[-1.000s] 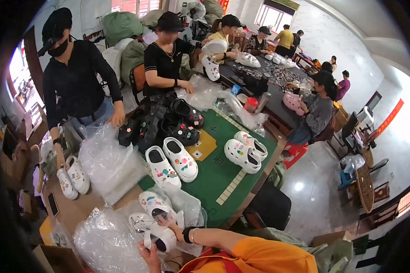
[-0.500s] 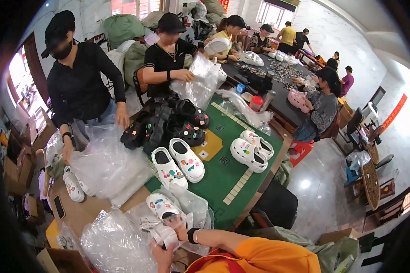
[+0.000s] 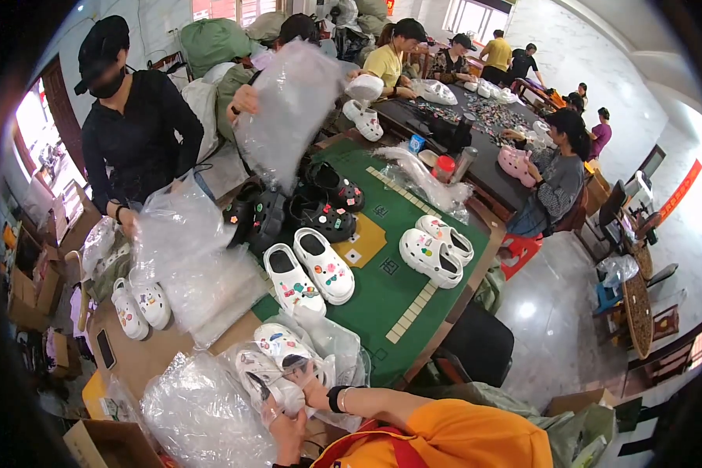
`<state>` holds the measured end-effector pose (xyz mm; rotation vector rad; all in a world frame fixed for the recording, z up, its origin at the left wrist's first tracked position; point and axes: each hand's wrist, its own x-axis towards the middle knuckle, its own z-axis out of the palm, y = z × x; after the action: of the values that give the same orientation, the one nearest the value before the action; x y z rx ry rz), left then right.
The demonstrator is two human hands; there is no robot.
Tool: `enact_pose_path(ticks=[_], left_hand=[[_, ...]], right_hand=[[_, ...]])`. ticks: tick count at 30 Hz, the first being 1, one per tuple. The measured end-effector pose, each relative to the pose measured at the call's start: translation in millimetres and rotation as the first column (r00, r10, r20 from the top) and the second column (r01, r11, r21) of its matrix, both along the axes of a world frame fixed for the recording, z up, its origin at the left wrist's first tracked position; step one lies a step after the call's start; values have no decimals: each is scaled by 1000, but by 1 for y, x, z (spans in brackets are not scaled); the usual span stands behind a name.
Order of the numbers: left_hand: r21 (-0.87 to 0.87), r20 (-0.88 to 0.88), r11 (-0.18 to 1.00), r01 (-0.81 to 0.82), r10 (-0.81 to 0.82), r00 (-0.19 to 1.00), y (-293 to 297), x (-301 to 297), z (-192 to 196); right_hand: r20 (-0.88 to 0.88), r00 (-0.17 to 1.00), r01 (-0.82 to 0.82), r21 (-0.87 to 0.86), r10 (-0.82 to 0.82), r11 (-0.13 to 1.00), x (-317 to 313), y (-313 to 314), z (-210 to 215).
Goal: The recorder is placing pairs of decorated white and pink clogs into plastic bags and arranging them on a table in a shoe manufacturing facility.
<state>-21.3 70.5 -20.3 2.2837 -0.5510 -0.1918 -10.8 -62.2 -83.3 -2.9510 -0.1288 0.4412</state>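
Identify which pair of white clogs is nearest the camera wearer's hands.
The white pair closest to the picture's lower edge: the left hand and right hand touch it, while the other white clogs stand farther from both.

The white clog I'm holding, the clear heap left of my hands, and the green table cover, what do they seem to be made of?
White clog: probably moulded foam or rubber, fairly matte, given its thick, smooth walls. Clear heap: thin, glossy plastic film, by its creases and glints. Green cover: dull, perhaps felt or rubber; no weave shows.
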Motion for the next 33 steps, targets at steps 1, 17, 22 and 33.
enact_pose_path(ticks=[1, 17, 22, 33], left_hand=[[2, 0, 1000, -4, 4, 1000, 6, 3, -9], [83, -200, 962, -260, 271, 942, 42, 1, -77], [533, 110, 824, -195, 161, 981, 21, -4, -62], [362, 257, 932, -36, -62, 964, 19, -4, -42]], right_hand=[[25, 1000, 13, 48, -14, 999, 0, 0, 0], [178, 958, -231, 31, 222, 972, -37, -16, -4], [140, 981, -177, 332, 137, 927, -30, -9, 3], [40, 999, -39, 378, 26, 925, -63, -18, 25]])
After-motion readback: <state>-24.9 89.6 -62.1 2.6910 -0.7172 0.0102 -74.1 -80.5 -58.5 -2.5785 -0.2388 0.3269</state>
